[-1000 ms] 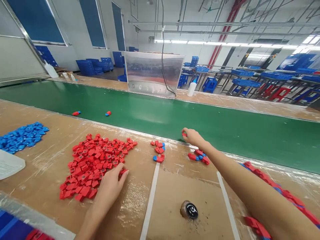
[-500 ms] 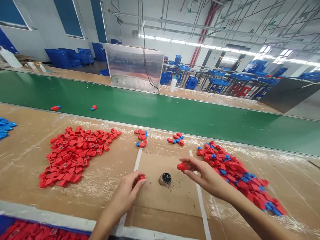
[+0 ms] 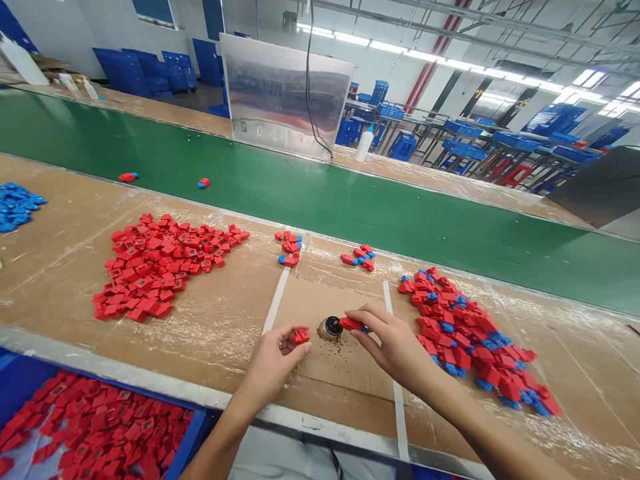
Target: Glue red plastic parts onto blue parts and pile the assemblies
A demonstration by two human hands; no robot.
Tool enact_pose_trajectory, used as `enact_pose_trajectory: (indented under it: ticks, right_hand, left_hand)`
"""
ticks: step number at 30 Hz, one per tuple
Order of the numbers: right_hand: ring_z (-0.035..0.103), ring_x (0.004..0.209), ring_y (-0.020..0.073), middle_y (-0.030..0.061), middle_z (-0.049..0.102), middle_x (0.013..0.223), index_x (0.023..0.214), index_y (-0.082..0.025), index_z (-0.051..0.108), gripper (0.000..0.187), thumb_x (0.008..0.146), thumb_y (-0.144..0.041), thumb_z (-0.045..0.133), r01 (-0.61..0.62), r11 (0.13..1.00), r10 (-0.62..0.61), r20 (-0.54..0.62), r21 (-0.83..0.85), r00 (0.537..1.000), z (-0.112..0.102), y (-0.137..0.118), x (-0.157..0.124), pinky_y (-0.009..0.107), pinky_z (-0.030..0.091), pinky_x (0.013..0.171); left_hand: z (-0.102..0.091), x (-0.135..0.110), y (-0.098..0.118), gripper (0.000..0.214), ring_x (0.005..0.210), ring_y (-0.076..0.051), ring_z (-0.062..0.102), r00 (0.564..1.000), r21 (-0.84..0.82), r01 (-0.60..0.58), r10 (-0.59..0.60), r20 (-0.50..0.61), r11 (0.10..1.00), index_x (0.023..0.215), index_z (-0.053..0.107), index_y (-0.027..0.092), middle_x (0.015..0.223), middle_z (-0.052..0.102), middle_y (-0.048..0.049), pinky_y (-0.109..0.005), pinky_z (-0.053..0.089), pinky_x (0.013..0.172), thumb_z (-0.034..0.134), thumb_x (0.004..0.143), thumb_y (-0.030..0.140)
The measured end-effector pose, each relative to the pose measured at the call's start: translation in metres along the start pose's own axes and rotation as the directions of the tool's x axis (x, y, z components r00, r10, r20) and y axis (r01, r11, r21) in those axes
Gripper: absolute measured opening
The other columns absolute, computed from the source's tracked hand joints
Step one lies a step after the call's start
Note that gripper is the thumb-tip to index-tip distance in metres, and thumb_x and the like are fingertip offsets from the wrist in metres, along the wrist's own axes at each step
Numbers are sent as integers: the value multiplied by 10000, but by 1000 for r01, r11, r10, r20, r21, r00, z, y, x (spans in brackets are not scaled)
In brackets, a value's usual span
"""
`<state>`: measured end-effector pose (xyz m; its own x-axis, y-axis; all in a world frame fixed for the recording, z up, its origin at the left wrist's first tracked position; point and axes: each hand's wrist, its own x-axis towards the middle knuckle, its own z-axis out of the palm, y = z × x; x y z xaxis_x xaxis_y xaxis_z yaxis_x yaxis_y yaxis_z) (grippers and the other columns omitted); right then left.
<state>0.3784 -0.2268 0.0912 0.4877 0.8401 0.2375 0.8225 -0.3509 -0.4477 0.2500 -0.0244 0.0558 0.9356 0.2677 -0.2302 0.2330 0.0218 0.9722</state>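
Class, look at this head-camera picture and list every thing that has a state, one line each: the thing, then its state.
Left hand: pinching a red part.
Right hand: pinching a red-and-blue part at the pot.
Small round pot: upright, dark top, brown specks around it.
Red pile: loose, spread on the bench.
Red-and-blue pile: loose, spread on the bench.
Blue crate: holding red parts.
Green conveyor belt: carrying two parts.

- A jar (image 3: 331, 328) sits on a cardboard sheet (image 3: 330, 360) on the workbench (image 3: 60, 280)
- Left of the sheet: a pile of plastic blocks (image 3: 167, 267), with a pile of plastic caps (image 3: 17, 208) further left
- Right of it: a pile of capped blocks (image 3: 473, 340)
- Behind it: two small clusters of parts (image 3: 289, 249)
- Behind the workbench: a conveyor belt (image 3: 300, 193), two loose parts (image 3: 128, 177) on it
- Before the workbench, left: a bin of blocks (image 3: 90, 427)
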Motion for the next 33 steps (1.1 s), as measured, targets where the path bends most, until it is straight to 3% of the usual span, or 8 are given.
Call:
enact_pose_trajectory:
  ticks: [5, 11, 19, 27, 33]
  right_hand:
    - [629, 870, 234, 86, 624, 993, 1162, -174, 576, 201, 984, -199, 486, 18, 1000, -18, 13, -19, 1000, 1, -3, 3, 354, 516, 738]
    - [622, 846, 218, 79, 616, 980, 1137, -187, 593, 189, 987, -181, 479, 34, 999, -32, 70, -34, 997, 0, -7, 5, 325, 498, 722]
    - [610, 826, 226, 79, 607, 956, 1131, -177, 588, 185, 986, -175, 474, 17, 997, -10, 90, -78, 996, 1, -6, 4, 338, 486, 709]
    - [602, 888, 190, 57, 622, 997, 1164, -207, 583, 200, 969, -197, 544, -25, 985, 39, -78, 172, 996, -8, -22, 3, 292, 471, 767]
    - [599, 880, 172, 55, 616, 989, 1216, -211, 581, 248, 974, -188, 535, -42, 953, 53, -29, 300, 998, 8, -37, -6, 270, 471, 762]
  left_hand:
    - [-4, 2, 1, 356, 716, -137, 551, 1000, -172, 14, -9, 27, 985, 1096, 632, 131, 803, 607, -18, -268, 493, 699, 619, 831, 368]
    - [-6, 3, -1, 358, 821, -150, 600, 997, -261, 52, -36, 68, 964, 1087, 602, 132, 886, 655, -48, -279, 501, 784, 673, 808, 346]
    - [4, -1, -4, 216, 710, -97, 526, 989, -152, -2, 24, 147, 988, 937, 589, 173, 770, 574, 37, -210, 427, 683, 710, 781, 260]
    - [15, -1, -8, 222, 667, -105, 478, 989, -48, 1, 6, 151, 999, 910, 615, 165, 702, 523, 49, -216, 384, 630, 735, 750, 261]
    - [12, -4, -11, 235, 743, -132, 538, 982, -68, -22, 34, 184, 997, 936, 643, 166, 775, 602, 15, -239, 433, 698, 742, 751, 271]
